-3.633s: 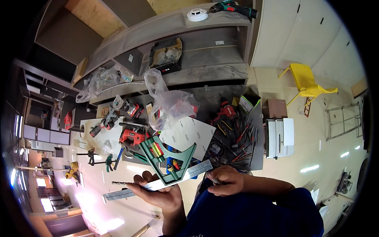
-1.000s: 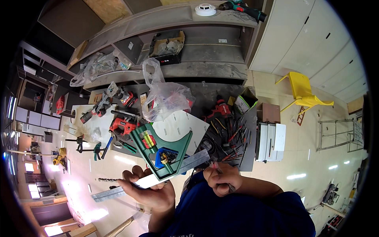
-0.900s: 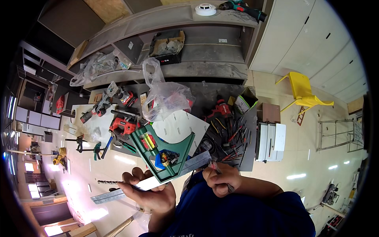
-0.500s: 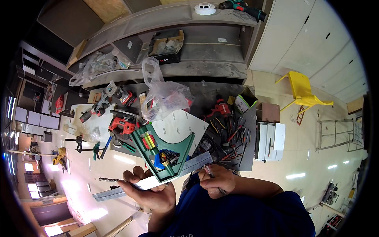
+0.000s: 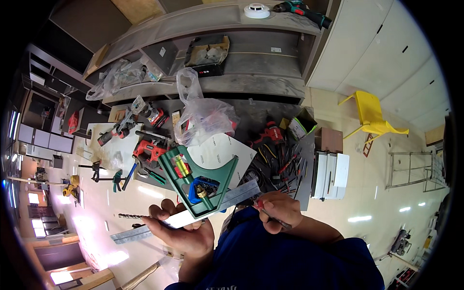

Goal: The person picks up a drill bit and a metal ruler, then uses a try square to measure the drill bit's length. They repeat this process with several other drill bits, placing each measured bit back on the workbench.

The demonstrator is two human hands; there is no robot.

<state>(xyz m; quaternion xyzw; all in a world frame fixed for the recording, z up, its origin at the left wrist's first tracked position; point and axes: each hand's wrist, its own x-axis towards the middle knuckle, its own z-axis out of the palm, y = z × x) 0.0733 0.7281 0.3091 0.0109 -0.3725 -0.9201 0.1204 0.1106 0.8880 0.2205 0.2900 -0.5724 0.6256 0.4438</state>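
My left hand (image 5: 186, 232) is closed around a combination square, whose green head (image 5: 229, 181) has a yellow level vial and a brass knob. A grey metal strip (image 5: 238, 194) runs slantwise under the head, past both sides of that hand. A twisted drill bit (image 5: 129, 216) sticks out to the left beside its fingers. At the strip's right end, my right hand (image 5: 281, 210) pinches a slim tool with a reddish part (image 5: 261, 205); its dark end (image 5: 282, 223) pokes out below the fingers. Its exact kind is unclear. A blue container (image 5: 194, 193) shows through the square's frame.
On the dark table lie a red power tool (image 5: 147, 151), a clear plastic bag (image 5: 210, 121), a white printed sheet (image 5: 217, 150), a red drill (image 5: 273, 133) and several hand tools (image 5: 292, 166). Shelving (image 5: 261, 63) stands behind. A yellow chair (image 5: 369, 113) is at right.
My right hand has moved right and slightly up, and the slim tool has turned in its fingers. My left hand still grips the square, its head shifted slightly left and up in view.
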